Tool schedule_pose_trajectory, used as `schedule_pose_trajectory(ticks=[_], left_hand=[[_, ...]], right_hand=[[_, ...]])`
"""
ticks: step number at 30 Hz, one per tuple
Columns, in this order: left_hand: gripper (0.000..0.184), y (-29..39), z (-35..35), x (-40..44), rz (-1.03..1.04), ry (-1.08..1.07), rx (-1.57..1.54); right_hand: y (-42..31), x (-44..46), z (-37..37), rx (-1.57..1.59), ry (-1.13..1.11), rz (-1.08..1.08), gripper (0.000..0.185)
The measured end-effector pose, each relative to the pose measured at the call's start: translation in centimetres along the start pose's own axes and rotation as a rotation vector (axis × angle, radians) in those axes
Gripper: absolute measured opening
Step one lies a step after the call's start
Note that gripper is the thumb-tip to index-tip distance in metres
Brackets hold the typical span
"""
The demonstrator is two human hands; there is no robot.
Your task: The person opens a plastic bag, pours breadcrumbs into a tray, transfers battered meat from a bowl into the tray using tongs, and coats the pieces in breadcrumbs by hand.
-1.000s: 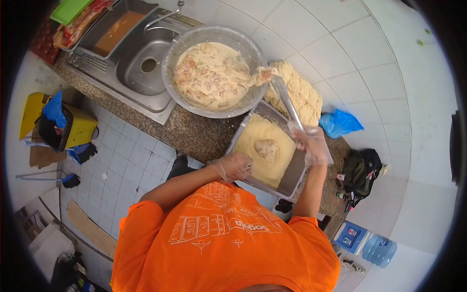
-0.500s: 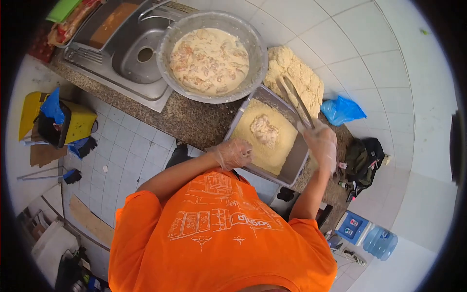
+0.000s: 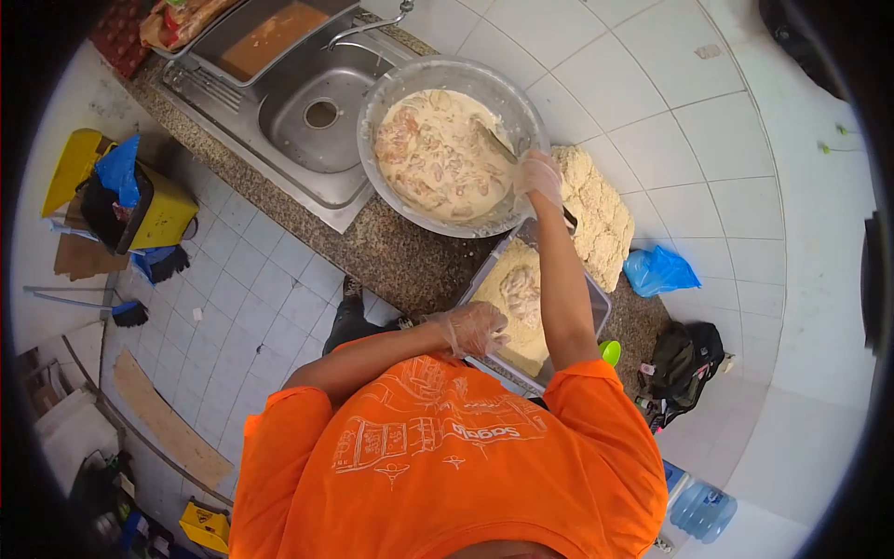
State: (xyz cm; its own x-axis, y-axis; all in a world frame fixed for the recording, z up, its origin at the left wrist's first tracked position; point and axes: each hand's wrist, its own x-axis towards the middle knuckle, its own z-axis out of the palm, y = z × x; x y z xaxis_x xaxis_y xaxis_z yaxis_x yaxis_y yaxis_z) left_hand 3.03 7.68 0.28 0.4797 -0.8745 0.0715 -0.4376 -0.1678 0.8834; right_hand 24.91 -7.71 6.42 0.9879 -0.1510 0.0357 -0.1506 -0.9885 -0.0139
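Here, my right hand (image 3: 538, 177) has its grip closed round the tongs (image 3: 495, 142), whose far end dips into the pale batter with its coated pieces (image 3: 426, 154) in the big metal bowl (image 3: 512, 93); my left hand (image 3: 473, 331) (in a clear glove, like the right) curls loosely at the near left edge of the tray (image 3: 602, 303), and I cannot tell whether its grip holds anything; a coated piece (image 3: 521, 292) lies on the crumbs (image 3: 523, 347) in that tray, beside the bowl on the worktop (image 3: 396, 247).
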Motion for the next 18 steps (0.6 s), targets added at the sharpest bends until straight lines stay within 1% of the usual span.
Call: schedule_pose_trajectory(ticks=[1,2,3,4,6,7,9,11,12,14,15,18], left_hand=[[0.041,0.3,-0.3,0.0,0.010,-0.027,0.007],[0.041,0.3,-0.2,0.0,0.013,-0.026,0.003],[0.041,0.2,0.0,0.1,0.014,-0.007,-0.003],[0.041,0.1,0.1,0.1,0.015,0.011,-0.008],[0.041,0.6,-0.4,0.1,0.005,-0.009,-0.008],[0.040,0.7,-0.6,0.1,-0.011,-0.028,-0.010],[0.040,0.4,-0.2,0.2,-0.005,-0.023,-0.006],[0.039,0.3,0.2,0.2,0.010,-0.033,-0.010],[0.037,0.3,0.2,0.1,0.037,-0.002,0.007],[0.034,-0.3,0.9,0.1,0.111,0.074,0.019],[0.034,-0.1,0.8,0.1,0.122,0.048,0.009],[0.032,0.6,0.3,0.3,0.082,0.073,-0.029]], right_hand=[[2.5,0.9,2.3,-0.004,-0.002,-0.002,0.021],[6.8,2.5,6.5,-0.134,-0.077,-0.288,0.020],[9.2,3.3,8.5,-0.263,-0.151,-0.573,0.019],[9.4,2.6,7.7,-0.266,-0.150,-0.569,0.019],[9.2,-1.1,4.1,0.478,-0.457,-0.132,0.015],[8.4,-2.8,2.0,0.480,-0.456,-0.125,0.015],[6.5,-6.6,-2.6,0.983,-0.381,0.339,0.012],[5.7,-9.9,-7.6,1.023,-0.365,0.383,0.013],[6.1,-11.6,-9.0,1.060,-0.348,0.410,0.015],[8.6,-15.1,-10.0,1.061,-0.322,0.458,0.015],[9.8,-17.0,-10.5,1.063,-0.302,0.476,0.015],[12.4,-23.8,-13.0,1.123,-0.315,0.493,0.018]])
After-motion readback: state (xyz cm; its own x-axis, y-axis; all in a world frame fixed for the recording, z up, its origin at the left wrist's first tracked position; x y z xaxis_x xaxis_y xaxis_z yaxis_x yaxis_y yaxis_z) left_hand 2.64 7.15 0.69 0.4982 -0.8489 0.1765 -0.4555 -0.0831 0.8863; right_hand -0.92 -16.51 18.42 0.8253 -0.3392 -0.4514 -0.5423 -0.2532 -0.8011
